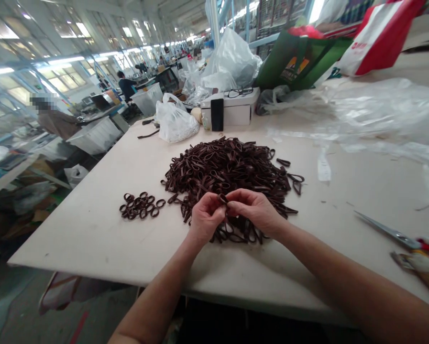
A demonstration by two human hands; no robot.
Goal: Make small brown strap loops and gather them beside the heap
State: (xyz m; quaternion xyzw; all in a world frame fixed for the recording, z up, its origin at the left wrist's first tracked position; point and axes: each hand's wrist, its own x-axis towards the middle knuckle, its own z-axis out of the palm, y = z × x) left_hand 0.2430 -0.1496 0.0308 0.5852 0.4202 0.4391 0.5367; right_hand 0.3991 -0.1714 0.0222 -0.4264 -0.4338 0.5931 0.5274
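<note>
Between the fingertips of both hands is a small dark brown loop (222, 198), pinched from either side. My left hand (207, 215) is closed on its left edge, and my right hand (252, 209) grips it from the right with thumb and forefinger. Directly behind and under the hands spreads a large pile of flattened dark brown strap loops (232, 165). Off to the left lies a smaller group of rounded brown rings (140, 206). My fingers partly cover the held loop.
Scissors (390, 231) and a worn brush-like tool (420, 270) lie at the right. Along the back are a white plastic bag (176, 119), a white box (236, 112) with glasses, a green bag (300, 59) and clear plastic sheeting (379, 110). A person (54, 119) stands beyond the table's left side.
</note>
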